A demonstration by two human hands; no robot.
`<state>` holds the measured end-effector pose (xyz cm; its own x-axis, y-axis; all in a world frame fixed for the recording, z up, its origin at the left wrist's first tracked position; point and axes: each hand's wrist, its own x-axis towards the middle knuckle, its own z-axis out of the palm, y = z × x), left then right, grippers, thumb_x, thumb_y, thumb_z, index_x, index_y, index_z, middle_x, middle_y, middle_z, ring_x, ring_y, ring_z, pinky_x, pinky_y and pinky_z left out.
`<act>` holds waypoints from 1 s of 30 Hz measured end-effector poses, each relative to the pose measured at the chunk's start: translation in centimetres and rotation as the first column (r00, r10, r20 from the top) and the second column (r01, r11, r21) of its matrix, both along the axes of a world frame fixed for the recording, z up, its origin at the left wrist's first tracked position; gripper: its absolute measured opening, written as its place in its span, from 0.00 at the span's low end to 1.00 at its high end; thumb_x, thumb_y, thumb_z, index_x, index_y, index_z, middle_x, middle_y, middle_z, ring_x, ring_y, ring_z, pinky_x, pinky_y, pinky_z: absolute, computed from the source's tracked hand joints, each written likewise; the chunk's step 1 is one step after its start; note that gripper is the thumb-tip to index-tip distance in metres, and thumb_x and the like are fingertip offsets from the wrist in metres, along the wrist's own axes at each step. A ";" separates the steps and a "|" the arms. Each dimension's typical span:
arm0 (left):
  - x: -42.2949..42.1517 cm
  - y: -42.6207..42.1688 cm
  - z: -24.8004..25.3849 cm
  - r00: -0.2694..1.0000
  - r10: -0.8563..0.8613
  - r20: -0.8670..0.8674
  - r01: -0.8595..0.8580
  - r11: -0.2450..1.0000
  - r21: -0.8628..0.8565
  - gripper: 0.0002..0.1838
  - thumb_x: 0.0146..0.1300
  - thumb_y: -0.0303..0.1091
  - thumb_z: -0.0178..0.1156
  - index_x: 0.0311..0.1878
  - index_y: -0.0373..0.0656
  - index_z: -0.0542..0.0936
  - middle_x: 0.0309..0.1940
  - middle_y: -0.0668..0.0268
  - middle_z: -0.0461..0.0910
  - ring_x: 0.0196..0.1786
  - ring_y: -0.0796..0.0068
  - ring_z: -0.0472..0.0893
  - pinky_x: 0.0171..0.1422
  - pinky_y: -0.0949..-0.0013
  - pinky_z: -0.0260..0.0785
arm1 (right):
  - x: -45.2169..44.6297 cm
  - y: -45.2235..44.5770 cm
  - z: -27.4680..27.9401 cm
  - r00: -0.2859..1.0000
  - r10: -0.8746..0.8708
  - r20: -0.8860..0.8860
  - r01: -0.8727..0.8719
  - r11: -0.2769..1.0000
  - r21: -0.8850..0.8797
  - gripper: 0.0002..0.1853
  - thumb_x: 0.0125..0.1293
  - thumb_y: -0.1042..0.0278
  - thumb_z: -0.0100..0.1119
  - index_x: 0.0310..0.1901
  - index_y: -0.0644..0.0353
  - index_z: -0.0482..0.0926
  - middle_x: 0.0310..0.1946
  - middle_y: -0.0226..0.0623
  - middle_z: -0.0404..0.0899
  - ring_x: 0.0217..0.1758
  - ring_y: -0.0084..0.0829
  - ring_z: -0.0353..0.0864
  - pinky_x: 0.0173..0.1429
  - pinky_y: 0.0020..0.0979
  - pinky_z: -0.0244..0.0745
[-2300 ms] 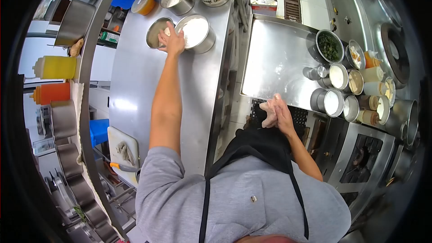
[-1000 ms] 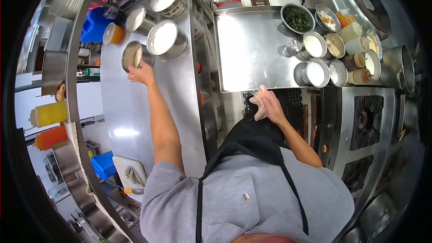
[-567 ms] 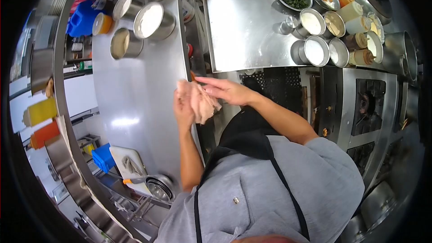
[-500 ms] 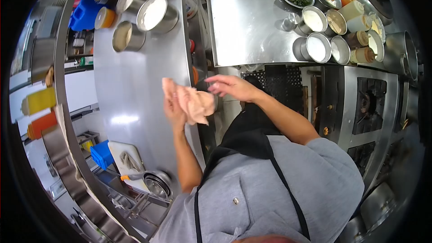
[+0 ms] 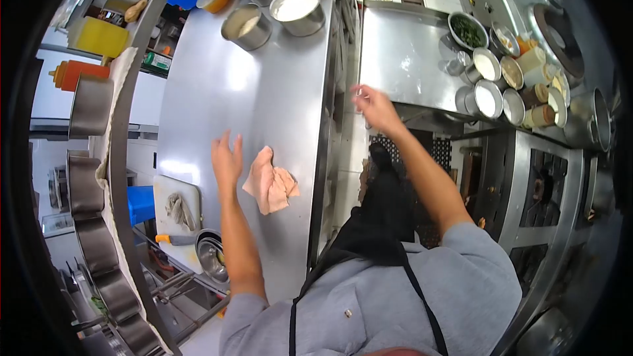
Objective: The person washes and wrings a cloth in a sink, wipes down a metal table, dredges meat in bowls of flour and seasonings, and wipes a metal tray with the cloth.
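Observation:
A pale pink, thin piece that looks like raw meat [image 5: 269, 184] lies crumpled on the steel counter [image 5: 277, 99]. Just left of it is my left hand [image 5: 227, 157], apart from the piece, its fingers spread and holding nothing. My right hand [image 5: 374, 105] is raised over the gap between the counter and the steel tray table; its fingers are loosely curled and apart, with nothing visible in them. At the counter's far end, a metal pot [image 5: 246, 28] with some pale powder stands beside a pot of white powder [image 5: 296, 10].
A steel tray table [image 5: 402, 59] at the right bears a bowl of greens [image 5: 468, 31], several small pots and sauce bottles. A stove [image 5: 541, 191] stands nearer. A white board [image 5: 177, 201] with a grey cloth and an orange-handled knife [image 5: 173, 240] lies at the lower left.
The pink piece has left my left hand and now lies on the counter. Both hands have moved apart from it, my right hand to the right and upward in view. The camera view has shifted.

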<state>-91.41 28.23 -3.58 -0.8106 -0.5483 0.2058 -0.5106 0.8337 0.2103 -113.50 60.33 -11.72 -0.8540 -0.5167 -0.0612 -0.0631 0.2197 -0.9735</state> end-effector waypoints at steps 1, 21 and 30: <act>-2.7 -0.3 1.1 0.999 -0.014 -0.052 0.016 0.999 0.051 0.22 0.69 0.46 0.58 0.58 0.41 0.78 0.47 0.47 0.77 0.50 0.48 0.77 0.53 0.56 0.70 | -3.3 -1.3 0.9 0.995 -0.034 -0.090 0.035 0.999 0.017 0.17 0.65 0.59 0.56 0.53 0.56 0.77 0.35 0.40 0.83 0.38 0.34 0.82 0.46 0.35 0.76; -52.2 -15.3 -2.7 0.980 -0.199 -0.024 0.191 0.964 -0.187 0.12 0.62 0.41 0.63 0.40 0.44 0.87 0.43 0.53 0.78 0.44 0.48 0.81 0.48 0.50 0.73 | -43.6 -25.4 4.3 0.953 -0.254 0.165 0.262 0.965 -0.026 0.27 0.60 0.78 0.50 0.60 0.78 0.61 0.39 0.63 0.81 0.24 0.46 0.86 0.24 0.37 0.84; -52.2 -18.2 -2.2 0.979 -0.204 0.024 0.205 0.958 -0.200 0.12 0.62 0.41 0.63 0.32 0.42 0.86 0.43 0.56 0.78 0.43 0.49 0.82 0.48 0.50 0.75 | -43.3 -27.9 5.1 0.955 -0.218 0.199 0.217 0.976 0.028 0.27 0.60 0.79 0.48 0.62 0.76 0.59 0.46 0.65 0.78 0.25 0.47 0.87 0.30 0.36 0.85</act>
<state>-143.64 10.01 -5.81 -0.9018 -0.3188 0.2918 -0.3253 0.9452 0.0273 -156.83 32.47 -6.60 -0.9156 -0.3190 -0.2448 0.1827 0.2123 -0.9600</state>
